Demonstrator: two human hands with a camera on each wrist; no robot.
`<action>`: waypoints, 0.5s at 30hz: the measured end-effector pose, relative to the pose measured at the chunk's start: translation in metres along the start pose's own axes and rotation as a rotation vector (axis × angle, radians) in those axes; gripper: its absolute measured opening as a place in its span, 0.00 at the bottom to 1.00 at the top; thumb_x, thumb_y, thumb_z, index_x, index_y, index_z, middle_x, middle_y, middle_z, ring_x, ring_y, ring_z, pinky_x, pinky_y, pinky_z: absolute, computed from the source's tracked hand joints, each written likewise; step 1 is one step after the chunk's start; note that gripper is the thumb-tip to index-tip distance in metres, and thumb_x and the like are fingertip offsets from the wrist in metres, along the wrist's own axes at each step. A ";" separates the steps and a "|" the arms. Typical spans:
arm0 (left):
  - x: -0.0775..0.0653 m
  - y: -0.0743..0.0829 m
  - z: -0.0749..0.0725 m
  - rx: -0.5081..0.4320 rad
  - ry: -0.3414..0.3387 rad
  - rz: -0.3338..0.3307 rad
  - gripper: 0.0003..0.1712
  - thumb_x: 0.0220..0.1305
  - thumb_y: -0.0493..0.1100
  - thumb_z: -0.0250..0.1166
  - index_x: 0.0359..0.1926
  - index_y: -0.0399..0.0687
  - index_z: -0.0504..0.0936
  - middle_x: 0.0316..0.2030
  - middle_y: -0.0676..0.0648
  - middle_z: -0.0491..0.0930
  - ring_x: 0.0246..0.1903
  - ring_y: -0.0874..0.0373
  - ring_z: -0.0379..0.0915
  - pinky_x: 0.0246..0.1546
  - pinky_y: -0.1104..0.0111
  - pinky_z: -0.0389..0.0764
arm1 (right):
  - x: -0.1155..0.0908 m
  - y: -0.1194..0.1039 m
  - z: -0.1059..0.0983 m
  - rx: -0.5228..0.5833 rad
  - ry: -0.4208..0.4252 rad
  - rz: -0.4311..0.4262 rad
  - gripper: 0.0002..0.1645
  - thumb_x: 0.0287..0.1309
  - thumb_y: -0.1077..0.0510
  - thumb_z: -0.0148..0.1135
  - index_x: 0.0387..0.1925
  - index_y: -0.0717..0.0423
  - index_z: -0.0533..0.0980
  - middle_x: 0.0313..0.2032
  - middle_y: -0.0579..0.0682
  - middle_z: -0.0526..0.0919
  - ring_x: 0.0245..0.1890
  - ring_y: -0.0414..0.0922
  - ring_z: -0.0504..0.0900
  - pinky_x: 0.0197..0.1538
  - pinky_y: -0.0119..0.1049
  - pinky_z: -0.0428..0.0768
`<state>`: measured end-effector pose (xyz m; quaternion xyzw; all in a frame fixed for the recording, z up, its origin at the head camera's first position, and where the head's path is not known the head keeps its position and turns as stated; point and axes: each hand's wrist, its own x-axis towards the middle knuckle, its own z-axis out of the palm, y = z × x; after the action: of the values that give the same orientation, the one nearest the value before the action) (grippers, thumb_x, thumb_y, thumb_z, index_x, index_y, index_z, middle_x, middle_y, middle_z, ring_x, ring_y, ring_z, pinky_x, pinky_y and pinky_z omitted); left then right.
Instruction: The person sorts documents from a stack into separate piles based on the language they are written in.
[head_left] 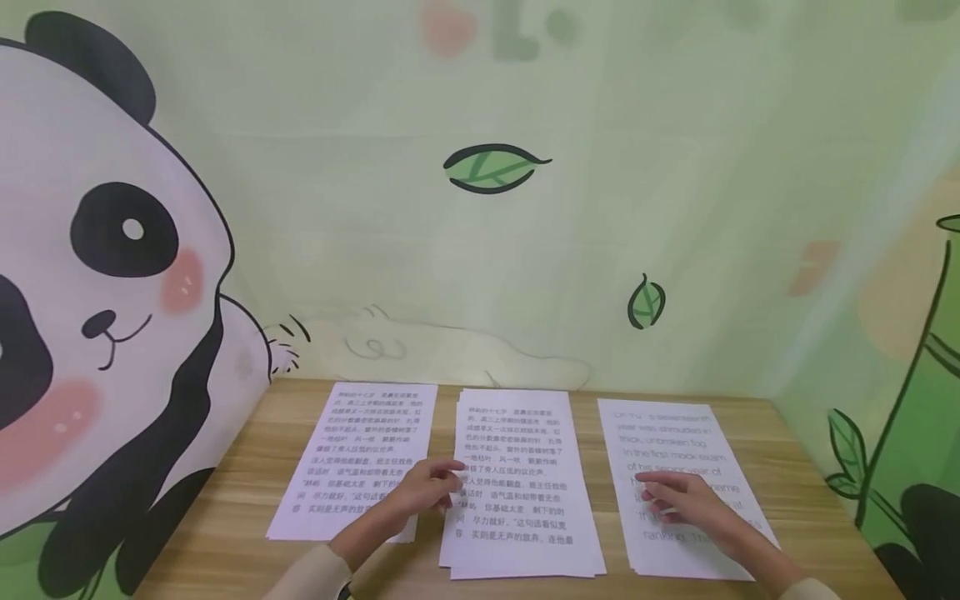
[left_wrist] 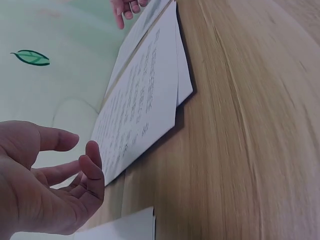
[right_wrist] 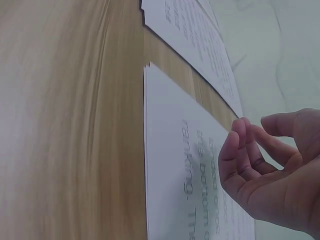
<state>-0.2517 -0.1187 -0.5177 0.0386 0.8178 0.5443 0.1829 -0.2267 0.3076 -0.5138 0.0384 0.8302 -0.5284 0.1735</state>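
Observation:
Three stacks of printed paper lie side by side on a wooden table point(head_left: 240, 500). The left stack point(head_left: 367, 417) and the middle stack point(head_left: 525, 550) carry Chinese text; the right stack point(head_left: 660, 433) carries large English text. My left hand point(head_left: 423, 492) hovers over the gap between the left and middle stacks, fingers loosely bent and holding nothing. Above the right stack is my right hand point(head_left: 686, 504), its fingers relaxed and likewise without anything in them. In the right wrist view, thumb and fingertips of the right hand point(right_wrist: 270, 175) stand apart.
Behind the table hangs a pale green cloth backdrop point(head_left: 600, 250) with a large panda point(head_left: 112, 275) on the left and a green bamboo stalk point(head_left: 918, 425) on the right. Sheets in the middle stack are slightly out of line at their edges.

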 end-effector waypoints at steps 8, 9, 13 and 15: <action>-0.004 -0.004 -0.007 0.014 0.022 -0.030 0.27 0.68 0.38 0.61 0.64 0.29 0.74 0.39 0.41 0.82 0.29 0.56 0.78 0.31 0.68 0.78 | 0.007 -0.011 0.022 0.041 -0.099 -0.038 0.31 0.73 0.53 0.56 0.68 0.69 0.69 0.44 0.53 0.86 0.41 0.43 0.84 0.45 0.35 0.86; -0.005 -0.004 -0.008 0.021 0.016 -0.041 0.26 0.68 0.39 0.61 0.64 0.30 0.74 0.39 0.41 0.81 0.30 0.56 0.77 0.31 0.68 0.77 | 0.008 -0.012 0.025 0.050 -0.111 -0.028 0.32 0.73 0.53 0.56 0.69 0.69 0.68 0.44 0.53 0.86 0.41 0.43 0.84 0.45 0.35 0.86; -0.005 -0.005 -0.008 0.049 -0.013 -0.069 0.26 0.68 0.40 0.62 0.63 0.32 0.76 0.39 0.43 0.82 0.31 0.56 0.77 0.31 0.68 0.77 | 0.010 -0.013 0.036 0.093 -0.192 -0.023 0.36 0.74 0.53 0.54 0.71 0.75 0.61 0.42 0.53 0.85 0.39 0.43 0.85 0.44 0.35 0.86; -0.005 -0.006 -0.007 0.054 -0.023 -0.073 0.27 0.67 0.40 0.63 0.64 0.32 0.76 0.40 0.44 0.81 0.31 0.56 0.78 0.31 0.68 0.77 | 0.011 -0.012 0.041 0.116 -0.240 -0.034 0.38 0.74 0.54 0.53 0.71 0.78 0.57 0.41 0.53 0.85 0.38 0.43 0.85 0.43 0.35 0.86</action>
<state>-0.2489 -0.1284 -0.5197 0.0202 0.8309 0.5145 0.2109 -0.2295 0.2646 -0.5222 -0.0291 0.7720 -0.5792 0.2601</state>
